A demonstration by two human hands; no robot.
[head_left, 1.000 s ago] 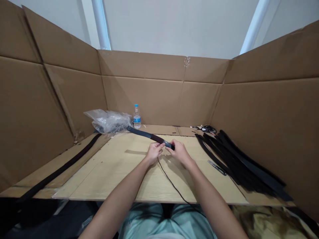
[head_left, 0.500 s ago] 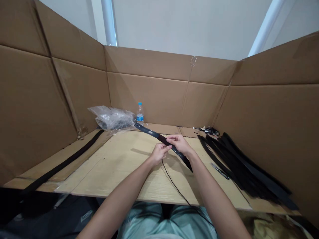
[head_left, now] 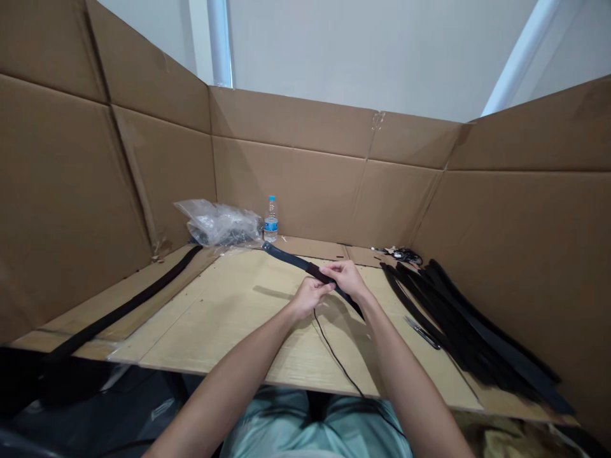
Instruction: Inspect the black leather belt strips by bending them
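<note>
A long black strip (head_left: 291,257), flat and slightly curved, is held slantwise above the board, with a darker sleeve-like section (head_left: 316,272) near its middle. My left hand (head_left: 308,298) pinches the lower edge of that section between thumb and fingers. Just above and to the right, my right hand (head_left: 344,277) is closed on the same strip from the upper side. The strip's near end passes behind my right wrist and forearm. A thin black cord (head_left: 334,353) hangs below my left hand and runs down over the board's front edge to my lap.
Several black strips (head_left: 468,331) lie piled at the right, beside small scissors or snips (head_left: 422,332). Another long black strip (head_left: 138,299) lies at the left. At the back are a clear plastic bag (head_left: 219,222), a water bottle (head_left: 271,222) and tangled wires (head_left: 403,254). Cardboard walls (head_left: 286,178) surround the board (head_left: 214,318).
The view has shifted slightly. The held strip has tilted a little, its far end now lower and apart from the plastic bag. Both hands keep their hold in nearly the same place.
</note>
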